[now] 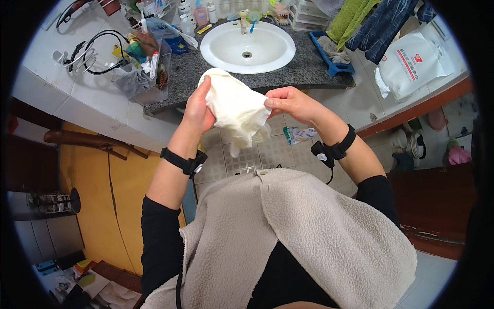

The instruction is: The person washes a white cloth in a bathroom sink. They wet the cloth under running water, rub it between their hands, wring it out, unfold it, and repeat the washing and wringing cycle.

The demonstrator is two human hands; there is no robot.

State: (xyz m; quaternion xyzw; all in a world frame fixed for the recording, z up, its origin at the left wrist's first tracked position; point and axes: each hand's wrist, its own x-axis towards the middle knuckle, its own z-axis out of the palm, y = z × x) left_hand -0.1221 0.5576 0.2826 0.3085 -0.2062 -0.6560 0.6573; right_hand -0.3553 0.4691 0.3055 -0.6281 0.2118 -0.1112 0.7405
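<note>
A white cloth (237, 104), soft and loosely bunched, is stretched between my two hands in front of the washbasin. My left hand (198, 110) grips its upper left part, the thumb lying over the fabric. With thumb and fingertips, my right hand (289, 102) pinches the cloth's right edge. Its lower folds hang down freely over the tiled floor. Just beyond is the oval white washbasin (216, 46), set into a dark speckled stone counter (181, 71). A faucet (244, 23) stands at the basin's back rim.
A clear plastic bin (162, 77) with toiletries sits left of the basin. On the right are a blue tray (335, 69) holding a cloth, hanging green fabric (351, 21), dark blue trousers (386, 27) and a white tissue pack (415, 63). A plastic wrapper (299, 135) lies on the floor.
</note>
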